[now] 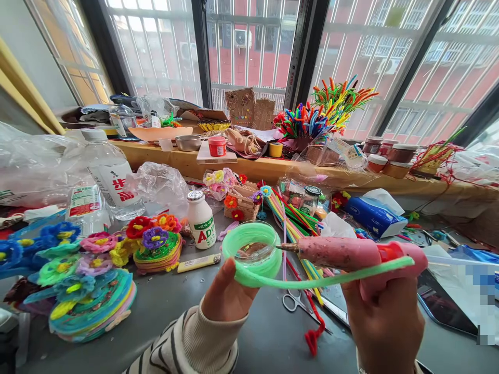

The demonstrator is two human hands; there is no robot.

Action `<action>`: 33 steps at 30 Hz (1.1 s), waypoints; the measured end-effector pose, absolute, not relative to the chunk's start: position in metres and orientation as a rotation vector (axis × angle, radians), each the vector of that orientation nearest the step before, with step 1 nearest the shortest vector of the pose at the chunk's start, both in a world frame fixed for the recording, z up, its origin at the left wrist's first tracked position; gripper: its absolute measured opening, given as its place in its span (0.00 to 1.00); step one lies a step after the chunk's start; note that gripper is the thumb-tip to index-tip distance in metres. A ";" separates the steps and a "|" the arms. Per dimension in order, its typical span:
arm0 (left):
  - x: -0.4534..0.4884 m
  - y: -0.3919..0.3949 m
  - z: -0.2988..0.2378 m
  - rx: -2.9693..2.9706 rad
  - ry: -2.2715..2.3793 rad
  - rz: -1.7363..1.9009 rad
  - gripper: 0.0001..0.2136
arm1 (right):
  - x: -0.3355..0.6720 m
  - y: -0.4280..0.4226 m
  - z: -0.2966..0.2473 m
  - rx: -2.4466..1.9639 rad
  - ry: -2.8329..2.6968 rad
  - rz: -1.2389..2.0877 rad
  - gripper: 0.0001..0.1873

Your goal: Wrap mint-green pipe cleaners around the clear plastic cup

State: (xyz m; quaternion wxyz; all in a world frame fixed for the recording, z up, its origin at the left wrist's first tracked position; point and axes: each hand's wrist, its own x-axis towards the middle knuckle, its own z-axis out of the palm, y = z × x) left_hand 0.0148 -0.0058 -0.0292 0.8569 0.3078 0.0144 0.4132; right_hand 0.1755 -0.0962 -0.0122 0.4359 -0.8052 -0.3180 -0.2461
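Observation:
My left hand [226,296] pinches a clear round cup wrapped in a coil of light green pipe cleaner [251,252], held above the grey table. A loose tail of that pipe cleaner [331,278] trails right, across my right hand. My right hand [384,317] is closed round the handle of a pink glue gun [351,254], whose nozzle [286,247] touches the coil's right side. Below on the table lie small scissors [296,302] and a red pipe cleaner [314,332].
Stacks of pipe-cleaner flower coasters [91,291] fill the left of the table [171,311]. A small white bottle [201,220], a yellow lighter [198,263], a large water bottle [111,174], a wicker basket [241,201], pipe-cleaner bundles [300,213] and a tissue pack [376,215] stand behind. The windowsill shelf [268,169] holds jars and clutter.

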 end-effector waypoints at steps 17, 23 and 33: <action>0.016 -0.002 -0.029 0.714 -0.229 0.774 0.20 | 0.179 -0.100 -0.008 -2.029 -0.850 -0.574 0.31; 0.016 -0.005 -0.026 0.693 -0.162 0.797 0.19 | 0.181 -0.101 -0.014 -2.022 -0.851 -0.724 0.32; 0.017 -0.010 -0.017 0.694 -0.147 0.809 0.17 | 0.184 -0.100 -0.013 -2.016 -0.873 -0.754 0.28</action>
